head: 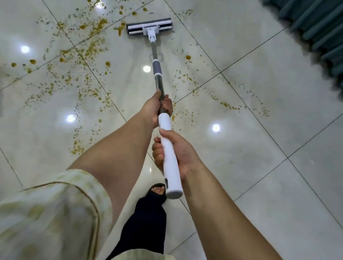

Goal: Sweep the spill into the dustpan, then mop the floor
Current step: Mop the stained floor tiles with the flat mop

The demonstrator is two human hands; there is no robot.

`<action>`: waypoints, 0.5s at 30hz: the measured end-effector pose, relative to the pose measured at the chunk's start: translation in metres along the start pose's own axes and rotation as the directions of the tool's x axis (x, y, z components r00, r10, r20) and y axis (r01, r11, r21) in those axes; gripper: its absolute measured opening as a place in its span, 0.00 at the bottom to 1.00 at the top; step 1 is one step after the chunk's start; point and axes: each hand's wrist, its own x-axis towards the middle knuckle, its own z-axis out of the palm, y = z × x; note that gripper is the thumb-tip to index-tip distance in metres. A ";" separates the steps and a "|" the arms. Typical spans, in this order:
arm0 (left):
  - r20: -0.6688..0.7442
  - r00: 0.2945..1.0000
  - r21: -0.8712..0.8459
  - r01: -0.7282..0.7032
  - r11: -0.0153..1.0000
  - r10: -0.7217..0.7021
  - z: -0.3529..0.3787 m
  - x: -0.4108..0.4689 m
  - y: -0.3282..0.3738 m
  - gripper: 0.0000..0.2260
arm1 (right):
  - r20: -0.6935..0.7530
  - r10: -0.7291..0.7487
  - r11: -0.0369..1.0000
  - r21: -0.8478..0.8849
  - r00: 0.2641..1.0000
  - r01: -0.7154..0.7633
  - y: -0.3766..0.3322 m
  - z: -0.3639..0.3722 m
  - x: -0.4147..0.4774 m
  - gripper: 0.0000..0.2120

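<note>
Here, in the head view, 2 hands hold a mop whose long pole runs from its white handle end low in the middle, up and slightly leftward, to the flat head resting on the tiled floor. The head lies crosswise to the pole, its right end tilted a little farther away, pointing off from the person. The left hand is clenched round the grey pole just above the white handle; the right hand grasps the white handle lower down. A yellow-brown spill is scattered over the tiles, mostly left of the head and touching its left end. A teal curtain hangs at the upper right.
</note>
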 end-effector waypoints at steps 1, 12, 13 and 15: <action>-0.014 1.000 0.002 0.008 1.000 -0.007 -0.007 -0.011 -0.016 0.19 | -0.009 0.010 1.000 -0.004 1.000 -0.010 0.017 -0.009 -0.013 0.12; -0.031 0.999 0.033 -0.016 0.999 0.017 -0.103 -0.153 -0.230 0.17 | 0.006 0.020 1.000 -0.020 1.000 -0.020 0.211 -0.128 -0.163 0.13; -0.030 0.999 0.022 -0.024 0.999 0.025 -0.115 -0.166 -0.250 0.16 | 0.000 0.026 0.999 -0.035 1.000 -0.026 0.229 -0.140 -0.174 0.13; -0.027 0.999 0.025 -0.026 0.999 0.027 -0.135 -0.189 -0.289 0.16 | -0.004 0.031 0.999 -0.044 1.000 -0.031 0.265 -0.163 -0.196 0.12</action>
